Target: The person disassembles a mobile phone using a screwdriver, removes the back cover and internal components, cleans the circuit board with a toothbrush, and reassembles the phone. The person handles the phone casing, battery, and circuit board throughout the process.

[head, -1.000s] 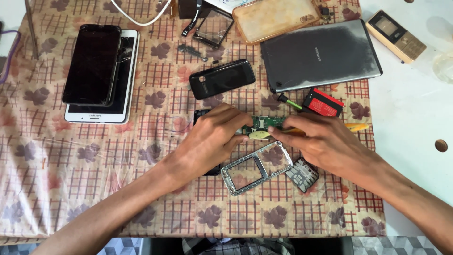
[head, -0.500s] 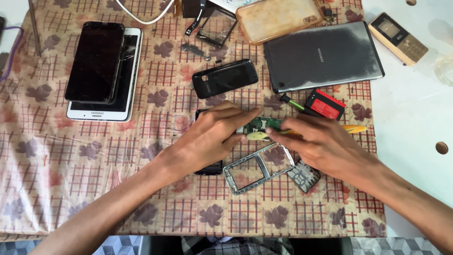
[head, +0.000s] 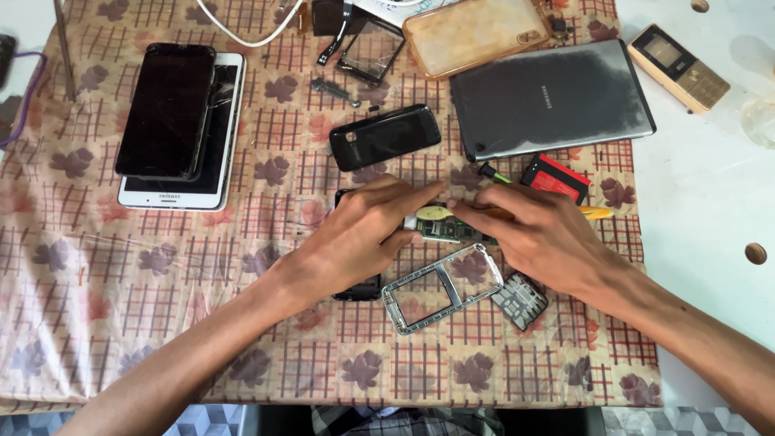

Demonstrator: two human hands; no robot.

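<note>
My left hand (head: 363, 236) pinches the left end of a small green circuit board (head: 449, 233), holding it just above the checked tablecloth. My right hand (head: 542, 234) grips a yellow-handled tool (head: 433, 213); the tool's tip lies on the board's top edge and its far end sticks out past my knuckles. A black phone body (head: 360, 288) lies partly hidden under my left palm. In front of both hands rest a silver phone frame (head: 440, 287) and a grey keypad piece (head: 521, 300).
A black back cover (head: 384, 137), a red battery (head: 555, 178) and a green-tipped screwdriver (head: 492, 173) lie just beyond the hands. Farther back are a grey tablet (head: 557, 97), a clear orange case (head: 476, 34), a gold keypad phone (head: 678, 67) and stacked smartphones (head: 173, 121) at the left.
Both hands stay on the circuit board with only small finger shifts. The view has drifted slightly, so the objects sit a little differently in the frame.
</note>
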